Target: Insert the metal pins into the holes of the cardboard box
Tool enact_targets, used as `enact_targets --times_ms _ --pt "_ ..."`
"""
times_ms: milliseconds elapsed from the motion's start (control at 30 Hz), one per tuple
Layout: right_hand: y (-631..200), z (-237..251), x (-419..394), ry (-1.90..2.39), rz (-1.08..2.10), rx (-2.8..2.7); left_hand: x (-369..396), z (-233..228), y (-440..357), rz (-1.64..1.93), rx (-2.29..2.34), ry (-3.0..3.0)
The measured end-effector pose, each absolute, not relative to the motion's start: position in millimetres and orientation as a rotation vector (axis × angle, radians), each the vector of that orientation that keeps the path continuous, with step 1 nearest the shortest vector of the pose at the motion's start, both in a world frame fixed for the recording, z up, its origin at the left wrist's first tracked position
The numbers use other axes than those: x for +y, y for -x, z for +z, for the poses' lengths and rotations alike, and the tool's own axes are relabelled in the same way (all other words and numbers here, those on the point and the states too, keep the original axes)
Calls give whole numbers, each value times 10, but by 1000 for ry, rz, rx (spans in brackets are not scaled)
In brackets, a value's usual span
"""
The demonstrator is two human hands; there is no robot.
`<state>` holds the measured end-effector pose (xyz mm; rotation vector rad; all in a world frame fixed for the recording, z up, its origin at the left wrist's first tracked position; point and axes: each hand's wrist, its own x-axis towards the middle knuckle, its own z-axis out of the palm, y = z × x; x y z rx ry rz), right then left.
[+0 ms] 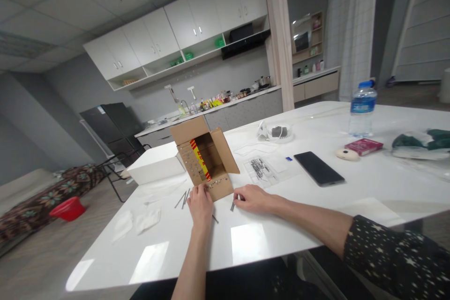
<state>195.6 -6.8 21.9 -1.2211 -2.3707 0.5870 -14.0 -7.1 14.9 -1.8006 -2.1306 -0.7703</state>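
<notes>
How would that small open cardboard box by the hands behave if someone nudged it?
The cardboard box looks thin-walled and stands on its side with flaps splayed, so it probably slides or tips easily on the glossy white table. Its flaps likely bend rather than resist. The left hand touching its lower edge may steady it.

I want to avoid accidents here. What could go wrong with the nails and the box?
1. Loose nails lie beside the left hand; they might prick it or roll off the table.
2. The cardboard box stands on its flap and might tip.
3. The right hand pinches a nail; it might slip.
</notes>
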Motion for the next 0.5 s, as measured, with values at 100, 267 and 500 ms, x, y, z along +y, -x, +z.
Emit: enact_targets --times_ms 100,267,500 --pt "-1959 220 -71 1218 589 -2364 -64 136 193 -719 -2096 1819" --pt "-1956 225 -71 1217 596 -2370 -58 132 209 -683 -2053 1824" --pt "-1950 206 -57 1231 579 -2374 -45 160 219 -565 -1995 1864"
